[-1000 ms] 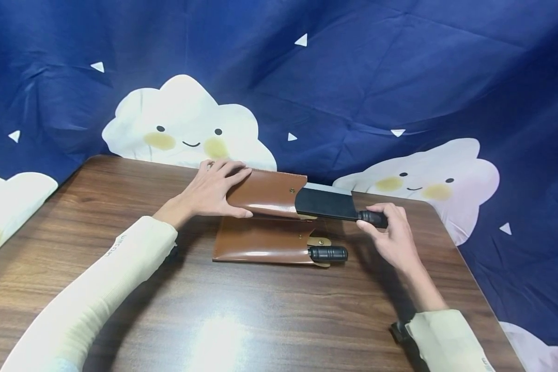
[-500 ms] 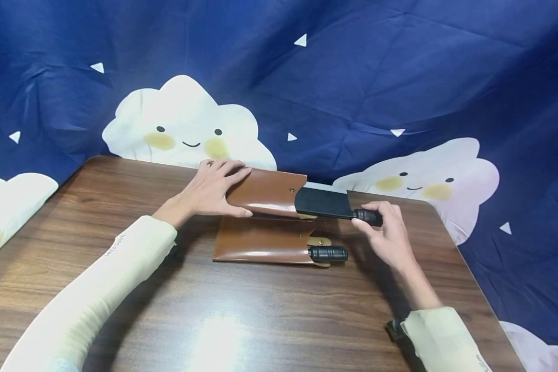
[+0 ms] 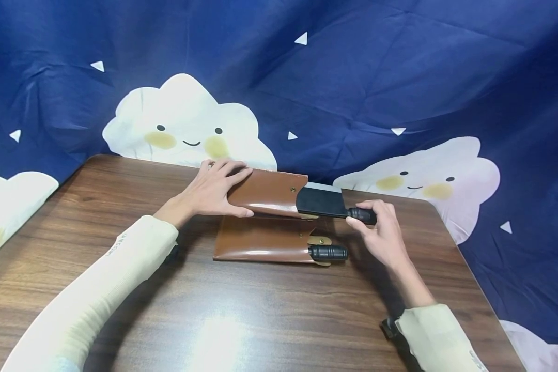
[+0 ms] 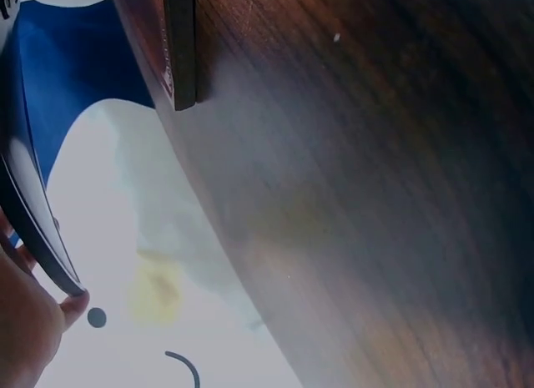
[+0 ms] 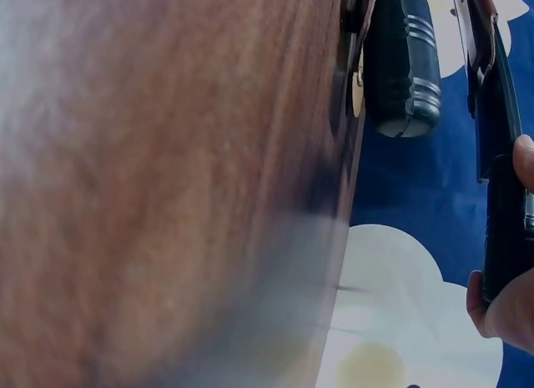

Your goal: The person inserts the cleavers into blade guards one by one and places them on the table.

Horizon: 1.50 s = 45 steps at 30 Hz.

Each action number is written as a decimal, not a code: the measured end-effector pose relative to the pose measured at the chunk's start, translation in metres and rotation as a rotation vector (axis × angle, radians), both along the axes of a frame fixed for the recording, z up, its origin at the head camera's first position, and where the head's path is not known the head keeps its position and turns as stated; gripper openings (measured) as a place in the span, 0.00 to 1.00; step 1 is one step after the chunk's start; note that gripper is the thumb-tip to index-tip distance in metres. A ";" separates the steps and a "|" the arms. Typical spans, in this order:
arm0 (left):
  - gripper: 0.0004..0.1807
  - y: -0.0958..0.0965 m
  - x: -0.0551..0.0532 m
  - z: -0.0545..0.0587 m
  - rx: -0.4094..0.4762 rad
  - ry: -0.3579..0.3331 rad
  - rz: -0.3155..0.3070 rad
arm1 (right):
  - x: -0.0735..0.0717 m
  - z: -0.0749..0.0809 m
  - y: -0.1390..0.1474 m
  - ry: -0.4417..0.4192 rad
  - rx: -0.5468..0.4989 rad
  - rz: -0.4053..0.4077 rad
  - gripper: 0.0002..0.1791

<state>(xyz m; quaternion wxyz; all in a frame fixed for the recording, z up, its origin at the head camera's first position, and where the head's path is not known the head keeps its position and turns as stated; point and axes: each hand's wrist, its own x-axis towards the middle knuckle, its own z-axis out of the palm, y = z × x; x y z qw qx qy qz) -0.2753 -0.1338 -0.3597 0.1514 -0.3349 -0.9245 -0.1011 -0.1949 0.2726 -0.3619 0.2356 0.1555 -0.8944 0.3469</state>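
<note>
My left hand (image 3: 214, 190) grips the left end of a brown leather sheath (image 3: 272, 192), thumb along the near edge and fingers over the far one. A cleaver with a dark blade (image 3: 322, 201) and pale cutting edge sits partly inside the sheath's right-hand mouth. The black ridged handle (image 3: 362, 215) of that cleaver is pinched by my right hand (image 3: 382, 230); the right wrist view also shows this handle (image 5: 506, 229) in the fingers. In the left wrist view the left hand (image 4: 29, 321) holds the sheath's curved end (image 4: 42, 229).
A second brown sheath (image 3: 260, 240) lies on the wood-grain table (image 3: 279, 310) just in front of the held one, a black knife handle (image 3: 327, 252) protruding from it. A snap strap (image 3: 319, 241) sticks out beside that handle. Behind the table hangs a blue cloud-print cloth (image 3: 353, 77).
My right hand has moved left with the cleaver, and less of its blade shows outside the sheath. The left hand and the second sheath have stayed in place.
</note>
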 end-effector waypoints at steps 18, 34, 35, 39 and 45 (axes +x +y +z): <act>0.60 0.011 -0.001 0.001 -0.015 0.021 -0.019 | -0.005 -0.004 -0.012 0.021 -0.010 0.039 0.19; 0.61 0.019 0.002 0.002 -0.035 0.008 -0.002 | -0.006 -0.007 -0.021 0.016 -0.027 0.059 0.20; 0.61 0.019 0.002 0.002 -0.036 0.007 -0.002 | -0.006 -0.007 -0.021 0.015 -0.029 0.058 0.20; 0.61 0.020 0.003 0.002 -0.038 0.000 -0.001 | -0.006 -0.008 -0.023 0.019 -0.025 0.063 0.20; 0.61 0.021 0.005 0.001 -0.035 -0.001 -0.004 | -0.006 -0.009 -0.025 0.027 -0.037 0.064 0.20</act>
